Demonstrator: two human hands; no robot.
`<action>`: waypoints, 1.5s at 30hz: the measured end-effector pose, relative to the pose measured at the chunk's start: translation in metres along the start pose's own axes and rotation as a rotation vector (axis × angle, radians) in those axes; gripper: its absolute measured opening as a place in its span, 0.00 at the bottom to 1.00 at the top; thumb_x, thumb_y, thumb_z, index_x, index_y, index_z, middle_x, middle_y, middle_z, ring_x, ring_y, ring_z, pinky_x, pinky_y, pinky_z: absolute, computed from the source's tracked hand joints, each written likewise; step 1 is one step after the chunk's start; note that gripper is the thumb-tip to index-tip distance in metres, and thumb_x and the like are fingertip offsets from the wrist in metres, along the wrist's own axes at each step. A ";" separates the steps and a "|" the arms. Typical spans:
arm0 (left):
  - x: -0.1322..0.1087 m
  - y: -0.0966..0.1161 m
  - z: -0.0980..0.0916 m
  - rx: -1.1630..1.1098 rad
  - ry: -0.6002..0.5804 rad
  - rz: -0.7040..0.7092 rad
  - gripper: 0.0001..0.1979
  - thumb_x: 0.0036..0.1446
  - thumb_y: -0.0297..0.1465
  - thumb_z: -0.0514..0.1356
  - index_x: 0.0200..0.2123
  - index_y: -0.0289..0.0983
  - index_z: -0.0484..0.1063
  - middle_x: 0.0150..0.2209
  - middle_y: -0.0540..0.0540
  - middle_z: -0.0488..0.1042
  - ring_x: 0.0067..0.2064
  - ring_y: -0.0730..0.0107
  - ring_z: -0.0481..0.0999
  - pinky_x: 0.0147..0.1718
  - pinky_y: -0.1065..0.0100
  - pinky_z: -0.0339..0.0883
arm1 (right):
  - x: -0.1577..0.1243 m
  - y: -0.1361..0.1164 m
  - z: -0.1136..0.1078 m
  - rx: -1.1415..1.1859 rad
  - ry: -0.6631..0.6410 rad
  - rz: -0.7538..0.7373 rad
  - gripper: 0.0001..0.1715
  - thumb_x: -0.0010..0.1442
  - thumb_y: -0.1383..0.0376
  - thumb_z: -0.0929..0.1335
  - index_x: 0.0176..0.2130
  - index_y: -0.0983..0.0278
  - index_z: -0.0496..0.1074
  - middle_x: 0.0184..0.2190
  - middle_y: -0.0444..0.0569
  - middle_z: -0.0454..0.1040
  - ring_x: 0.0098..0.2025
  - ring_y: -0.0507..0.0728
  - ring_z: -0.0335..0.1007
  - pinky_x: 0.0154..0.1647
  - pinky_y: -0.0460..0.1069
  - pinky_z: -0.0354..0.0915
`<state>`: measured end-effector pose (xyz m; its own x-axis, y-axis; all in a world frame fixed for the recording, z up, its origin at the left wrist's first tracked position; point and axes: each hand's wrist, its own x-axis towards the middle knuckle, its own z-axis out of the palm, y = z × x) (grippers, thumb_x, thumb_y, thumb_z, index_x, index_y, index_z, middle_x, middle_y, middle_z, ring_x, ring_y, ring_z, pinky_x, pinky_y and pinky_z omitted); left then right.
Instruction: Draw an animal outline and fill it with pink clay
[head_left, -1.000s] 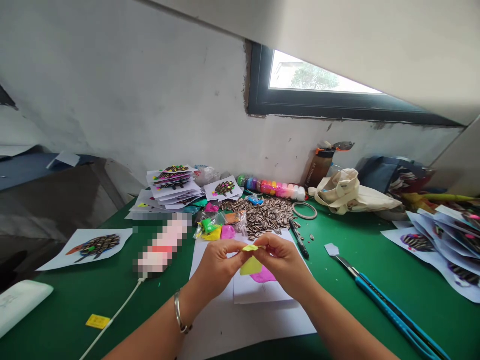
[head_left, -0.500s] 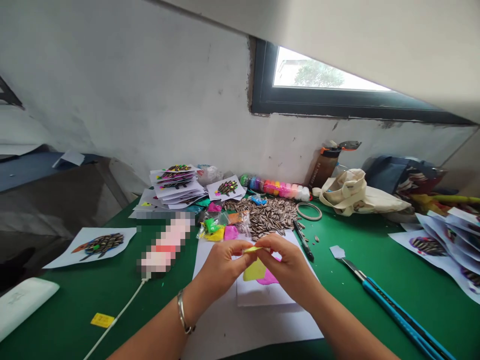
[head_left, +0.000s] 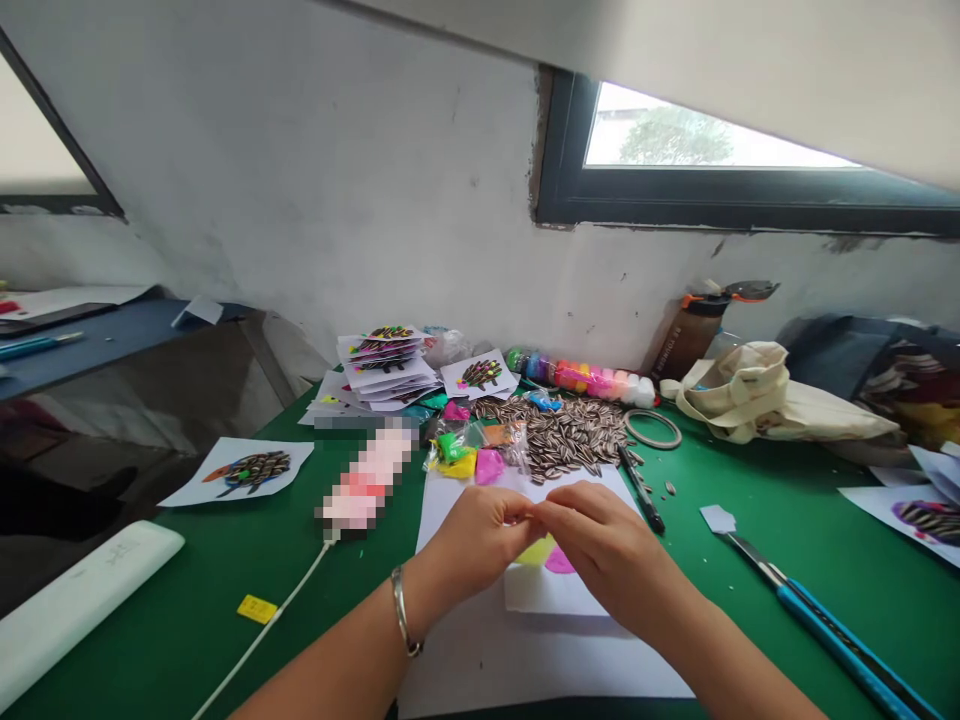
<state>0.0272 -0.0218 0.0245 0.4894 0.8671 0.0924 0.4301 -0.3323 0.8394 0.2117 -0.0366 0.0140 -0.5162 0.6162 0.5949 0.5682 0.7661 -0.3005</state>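
My left hand [head_left: 480, 530] and my right hand [head_left: 611, 540] meet at the fingertips above the paper, both closed in a pinch. Between them is yellow modelling clay, mostly hidden by the fingers now. A flat yellow patch [head_left: 535, 551] and a bright pink clay patch [head_left: 559, 562] show just below the hands, over a small white sheet [head_left: 551, 592]. That sheet lies on a larger white paper [head_left: 480, 660]. Behind my hands are small bags of coloured clay [head_left: 457, 455] and a heap of striped sunflower seeds [head_left: 577, 435].
Right of the paper lie a black pen [head_left: 642, 492], a tape roll [head_left: 652, 429] and a blue utility knife [head_left: 840, 625] with its blade out. Seed-decorated pictures [head_left: 390, 370] are stacked behind on the left. A white cable [head_left: 262, 630] crosses the green table [head_left: 345, 600].
The view has turned left, so things sit further right. My right fingers have folded over the pinch, covering the yellow clay that showed between the fingertips before.
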 end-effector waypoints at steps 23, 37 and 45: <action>0.001 -0.001 -0.004 -0.172 -0.093 -0.074 0.17 0.59 0.39 0.56 0.23 0.34 0.69 0.22 0.55 0.55 0.26 0.75 0.54 0.24 0.71 0.46 | 0.000 -0.004 0.003 0.255 -0.220 0.426 0.06 0.62 0.69 0.64 0.32 0.61 0.64 0.27 0.41 0.68 0.29 0.51 0.62 0.29 0.45 0.56; 0.001 0.002 -0.003 -0.150 -0.112 -0.091 0.18 0.57 0.39 0.58 0.20 0.36 0.61 0.20 0.56 0.53 0.25 0.76 0.52 0.22 0.71 0.45 | 0.002 -0.004 -0.005 0.319 -0.216 0.540 0.08 0.60 0.69 0.63 0.28 0.62 0.66 0.25 0.41 0.67 0.28 0.50 0.61 0.28 0.45 0.55; 0.002 0.001 -0.001 -0.126 -0.065 -0.120 0.20 0.57 0.37 0.57 0.18 0.38 0.54 0.20 0.57 0.50 0.24 0.77 0.49 0.21 0.69 0.42 | 0.003 -0.003 -0.001 0.415 -0.075 0.593 0.09 0.59 0.67 0.63 0.27 0.61 0.61 0.23 0.40 0.62 0.26 0.50 0.57 0.26 0.45 0.56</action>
<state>0.0272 -0.0202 0.0259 0.4900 0.8706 -0.0435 0.3918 -0.1753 0.9032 0.2090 -0.0372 0.0171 -0.2479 0.9487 0.1965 0.4841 0.2969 -0.8231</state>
